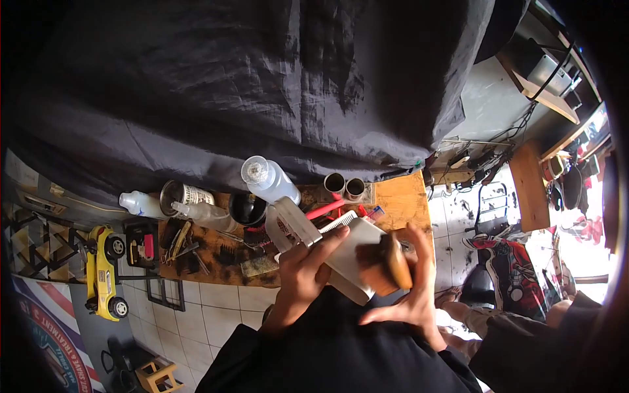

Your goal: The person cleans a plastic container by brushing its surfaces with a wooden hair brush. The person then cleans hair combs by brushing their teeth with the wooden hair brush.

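My left hand (303,278) holds a pale grey, box-like container (347,259) with its fingers on the side. A clear plastic lid or case (291,226) shows just beyond those fingers. My right hand (416,295) is curved round a brown wooden-backed brush (393,262), whose bristles face the container and look blurred. The thumb is spread below the brush. Behind the container, a white comb (339,221) and a red handle (324,209) lie over the wooden table (400,196).
White bottle (278,187), black bowl (247,209), tin (190,198) and two cups (354,188) stand along the table's far side. Scissors and combs lie at left. A dark cloth (262,85) hangs beyond. Another person's legs (472,321) show at right, near a yellow toy car (103,274) at far left.
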A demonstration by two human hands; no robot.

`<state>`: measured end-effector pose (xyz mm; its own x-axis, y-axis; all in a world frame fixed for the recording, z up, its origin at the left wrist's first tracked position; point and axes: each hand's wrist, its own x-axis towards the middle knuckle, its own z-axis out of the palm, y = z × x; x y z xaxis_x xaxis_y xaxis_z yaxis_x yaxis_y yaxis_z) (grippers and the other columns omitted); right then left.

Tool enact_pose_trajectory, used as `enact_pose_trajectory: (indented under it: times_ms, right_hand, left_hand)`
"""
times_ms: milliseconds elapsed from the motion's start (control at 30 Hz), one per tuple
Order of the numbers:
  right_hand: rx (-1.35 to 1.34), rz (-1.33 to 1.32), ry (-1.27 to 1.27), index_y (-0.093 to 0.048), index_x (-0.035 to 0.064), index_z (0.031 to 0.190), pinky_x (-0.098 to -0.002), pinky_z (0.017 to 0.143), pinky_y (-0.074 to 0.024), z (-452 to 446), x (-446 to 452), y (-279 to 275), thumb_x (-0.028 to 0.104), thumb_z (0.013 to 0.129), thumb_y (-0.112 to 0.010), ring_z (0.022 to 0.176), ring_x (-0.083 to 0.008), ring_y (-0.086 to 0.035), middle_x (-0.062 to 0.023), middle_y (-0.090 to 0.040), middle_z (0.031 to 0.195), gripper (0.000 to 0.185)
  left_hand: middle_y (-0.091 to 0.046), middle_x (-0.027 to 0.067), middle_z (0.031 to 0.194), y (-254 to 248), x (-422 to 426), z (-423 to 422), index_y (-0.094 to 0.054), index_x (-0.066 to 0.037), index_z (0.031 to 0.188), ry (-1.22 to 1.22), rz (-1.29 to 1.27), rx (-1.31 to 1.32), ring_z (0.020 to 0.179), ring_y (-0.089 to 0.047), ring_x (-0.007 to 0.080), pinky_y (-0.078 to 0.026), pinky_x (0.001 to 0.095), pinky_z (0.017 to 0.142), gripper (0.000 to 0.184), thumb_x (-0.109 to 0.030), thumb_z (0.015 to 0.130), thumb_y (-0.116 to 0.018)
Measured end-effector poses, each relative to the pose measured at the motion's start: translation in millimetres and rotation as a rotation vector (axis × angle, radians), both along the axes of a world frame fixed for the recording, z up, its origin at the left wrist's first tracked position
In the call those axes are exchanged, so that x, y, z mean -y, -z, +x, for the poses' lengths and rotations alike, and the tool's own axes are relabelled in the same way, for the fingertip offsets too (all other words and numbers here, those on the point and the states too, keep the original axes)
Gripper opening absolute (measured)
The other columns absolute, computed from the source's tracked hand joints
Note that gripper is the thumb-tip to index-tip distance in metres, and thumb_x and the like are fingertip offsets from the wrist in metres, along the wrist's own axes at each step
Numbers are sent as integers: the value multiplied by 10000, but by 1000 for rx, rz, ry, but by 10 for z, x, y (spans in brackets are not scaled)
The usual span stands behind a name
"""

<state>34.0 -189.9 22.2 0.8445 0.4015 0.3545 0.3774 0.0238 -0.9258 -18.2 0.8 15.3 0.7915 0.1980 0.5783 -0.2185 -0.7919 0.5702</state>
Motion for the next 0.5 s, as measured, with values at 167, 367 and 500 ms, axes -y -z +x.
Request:
enact_pose_trajectory:
  times_ms: [167, 367, 500]
  right_hand:
    - [60, -38, 23, -518, -39, 1184, -363, 828, -473, 94, 19, 157, 466, 555, -838, 1007, -291, -558, -197, -509, 1143, 867]
    - [130, -23, 17, -458, -72, 1207, -424, 947, -386, 176, 157, 311, 675, 692, -634, 1126, -307, -442, -191, -403, 1226, 925]
    - [62, -223, 99, -479, -10, 1264, -410, 836, -447, 115, 148, 25, 683, 828, -428, 1054, -321, -503, -208, -404, 1224, 820]
  left_hand:
    - [-673, 103, 913, -128, 40, -39, -654, -79, 1099, 18, -106, -75, 699, -638, 226, -515, 331, 625, 440, 39, 678, -606]
    - [-641, 157, 912, -39, 138, 29, -607, -21, 1131, 51, -430, -376, 695, -648, 241, -506, 326, 606, 346, 39, 794, -561]
    - [-647, 173, 937, -73, 113, 30, -602, -51, 1173, -105, -198, -303, 784, -644, 320, -499, 364, 688, 448, 95, 758, -521]
